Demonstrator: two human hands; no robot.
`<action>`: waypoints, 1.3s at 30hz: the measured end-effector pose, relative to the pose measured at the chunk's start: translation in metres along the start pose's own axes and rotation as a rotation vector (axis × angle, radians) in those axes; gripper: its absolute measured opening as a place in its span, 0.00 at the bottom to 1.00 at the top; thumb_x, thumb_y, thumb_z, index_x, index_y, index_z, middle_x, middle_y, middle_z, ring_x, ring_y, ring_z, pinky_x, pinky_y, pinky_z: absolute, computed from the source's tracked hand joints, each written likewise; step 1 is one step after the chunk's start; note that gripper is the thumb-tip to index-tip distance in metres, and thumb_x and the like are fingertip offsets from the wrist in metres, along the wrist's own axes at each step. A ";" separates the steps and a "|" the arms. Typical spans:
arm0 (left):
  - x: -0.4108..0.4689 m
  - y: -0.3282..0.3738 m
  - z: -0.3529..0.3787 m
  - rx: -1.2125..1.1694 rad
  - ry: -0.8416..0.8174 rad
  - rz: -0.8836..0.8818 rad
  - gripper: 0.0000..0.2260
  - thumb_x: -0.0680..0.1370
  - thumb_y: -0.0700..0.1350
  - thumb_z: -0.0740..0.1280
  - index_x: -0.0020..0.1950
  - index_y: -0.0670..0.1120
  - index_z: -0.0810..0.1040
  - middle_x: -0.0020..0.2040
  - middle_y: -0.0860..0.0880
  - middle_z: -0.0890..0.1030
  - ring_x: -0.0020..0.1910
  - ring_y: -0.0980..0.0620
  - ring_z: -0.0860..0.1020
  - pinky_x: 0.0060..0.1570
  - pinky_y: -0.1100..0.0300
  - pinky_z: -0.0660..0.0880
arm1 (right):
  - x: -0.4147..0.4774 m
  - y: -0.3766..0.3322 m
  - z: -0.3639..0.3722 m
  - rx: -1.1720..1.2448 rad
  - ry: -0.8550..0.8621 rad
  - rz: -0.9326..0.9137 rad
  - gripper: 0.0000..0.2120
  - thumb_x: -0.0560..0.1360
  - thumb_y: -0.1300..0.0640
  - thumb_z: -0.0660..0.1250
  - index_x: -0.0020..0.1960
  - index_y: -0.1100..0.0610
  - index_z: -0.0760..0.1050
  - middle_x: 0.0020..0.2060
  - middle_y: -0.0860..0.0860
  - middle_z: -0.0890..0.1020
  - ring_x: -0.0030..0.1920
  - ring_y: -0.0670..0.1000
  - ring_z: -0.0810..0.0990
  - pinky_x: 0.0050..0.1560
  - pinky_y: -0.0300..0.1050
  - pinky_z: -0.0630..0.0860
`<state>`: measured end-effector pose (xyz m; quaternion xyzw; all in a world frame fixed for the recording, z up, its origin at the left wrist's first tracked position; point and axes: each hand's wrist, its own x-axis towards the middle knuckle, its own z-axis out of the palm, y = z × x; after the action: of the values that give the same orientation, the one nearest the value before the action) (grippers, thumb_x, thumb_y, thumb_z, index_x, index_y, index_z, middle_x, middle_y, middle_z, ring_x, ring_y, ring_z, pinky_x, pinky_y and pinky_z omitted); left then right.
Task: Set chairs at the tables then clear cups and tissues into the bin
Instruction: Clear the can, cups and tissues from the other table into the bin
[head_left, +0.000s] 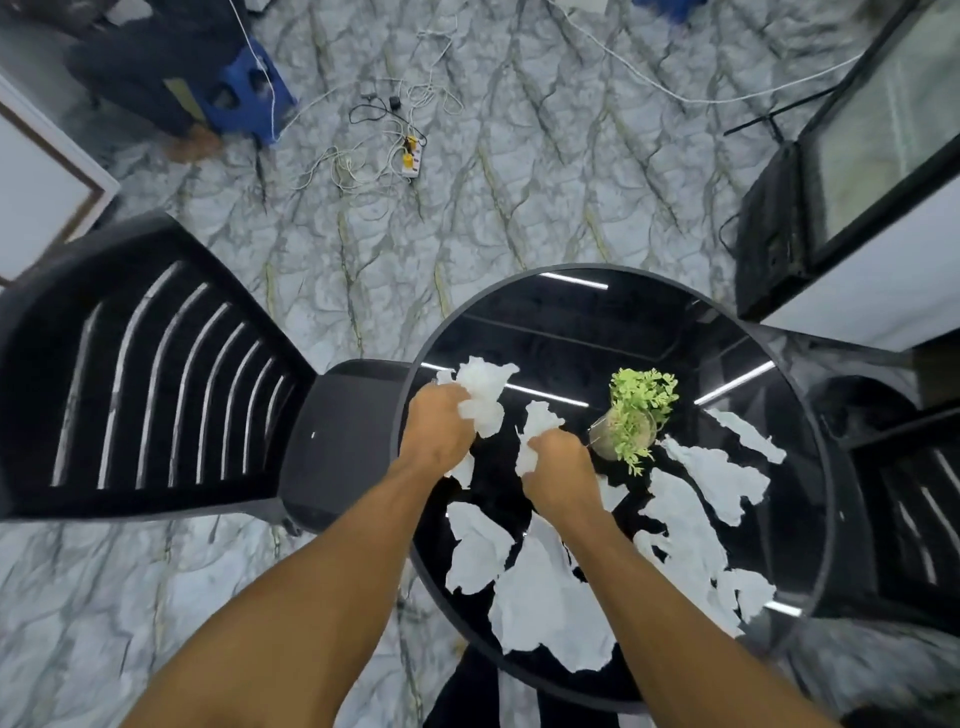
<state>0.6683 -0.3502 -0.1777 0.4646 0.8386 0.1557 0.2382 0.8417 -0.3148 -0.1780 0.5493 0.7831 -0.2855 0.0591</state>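
Observation:
A round black glossy table (649, 312) carries several torn white tissues (691, 530) strewn over its near and right side. My left hand (436, 428) is shut on a bunched white tissue (483, 395) near the table's left edge. My right hand (558, 467) is shut on another tissue piece (537, 423) close beside it. A black slatted chair (156, 374) stands at the table's left with its seat tucked against the rim. A second black chair (904, 483) is at the right. No cups or bin are in view.
A small green plant in a glass pot (634, 415) stands mid-table, just right of my right hand. On the marble floor lie a power strip with tangled cables (410, 156) and a blue stool (244, 88). A glass-fronted cabinet (857, 171) stands at the right.

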 end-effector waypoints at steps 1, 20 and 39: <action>-0.001 0.003 -0.004 -0.066 0.044 0.018 0.12 0.75 0.38 0.67 0.33 0.49 0.73 0.34 0.55 0.75 0.36 0.53 0.74 0.30 0.70 0.65 | 0.000 0.000 0.000 -0.013 0.009 -0.008 0.14 0.71 0.69 0.68 0.55 0.63 0.81 0.53 0.56 0.82 0.54 0.57 0.80 0.53 0.48 0.79; -0.055 0.003 0.007 -0.112 -0.015 0.007 0.15 0.70 0.30 0.65 0.52 0.41 0.84 0.48 0.45 0.83 0.47 0.49 0.77 0.44 0.59 0.77 | -0.051 0.034 0.011 0.162 0.201 0.094 0.09 0.76 0.63 0.68 0.55 0.58 0.83 0.51 0.56 0.81 0.55 0.55 0.79 0.51 0.45 0.74; -0.134 -0.032 0.023 0.250 -0.411 0.245 0.35 0.71 0.60 0.73 0.75 0.50 0.68 0.78 0.52 0.58 0.73 0.51 0.55 0.69 0.52 0.70 | -0.037 0.028 0.013 0.408 0.156 0.024 0.10 0.74 0.68 0.67 0.47 0.58 0.85 0.41 0.52 0.84 0.39 0.48 0.81 0.39 0.35 0.76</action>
<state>0.7190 -0.4802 -0.1786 0.6104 0.7228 -0.0190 0.3234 0.8781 -0.3456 -0.1839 0.5796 0.7046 -0.3941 -0.1107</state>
